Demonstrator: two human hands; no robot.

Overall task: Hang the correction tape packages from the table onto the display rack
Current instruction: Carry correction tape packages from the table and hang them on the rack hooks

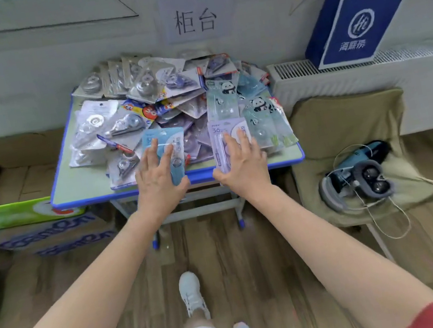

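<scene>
A small blue-edged table (239, 166) holds a big heap of correction tape packages (167, 91). My left hand (158, 179) lies on a light blue package (160, 140) at the table's front edge, fingers spread on top and thumb at its lower corner, pinching it. In the same way my right hand (241, 163) holds a pale purple package (218, 134), with the thumb at its lower left edge. Both packages stick out slightly past the front edge. No display rack is in view.
Cardboard boxes (10, 182) stand left of the table. To the right, a padded chair (351, 146) carries a headset with cables (356, 176). A radiator (367, 73) with a blue and white box (356, 14) runs along the wall. My feet stand on wooden floor.
</scene>
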